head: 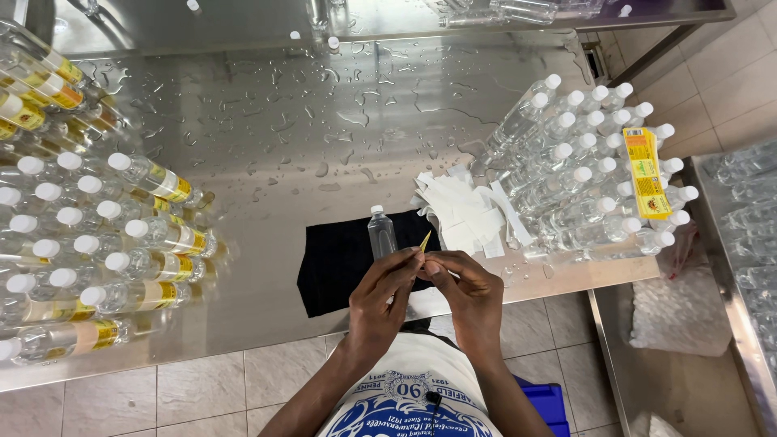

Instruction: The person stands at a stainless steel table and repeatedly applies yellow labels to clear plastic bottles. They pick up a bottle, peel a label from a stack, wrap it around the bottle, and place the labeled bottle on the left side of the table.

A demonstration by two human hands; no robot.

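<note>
**Peeling a label for the bottle**

Left hand and right hand pinching small yellow sticker label, above black cloth; clear plastic white-capped bottle upright just behind. Likely peeling backing; next calls for pressing squarely onto bottle.

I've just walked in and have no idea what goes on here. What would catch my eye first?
Probably the two hands at the table's near edge, pinching a small yellow label beside a clear bottle that stands on a black cloth. Next, the rows of white-capped bottles: labelled bottles lying at the left, unlabelled bottles stacked at the right. Between them the wet steel table glistens with droplets.
</note>
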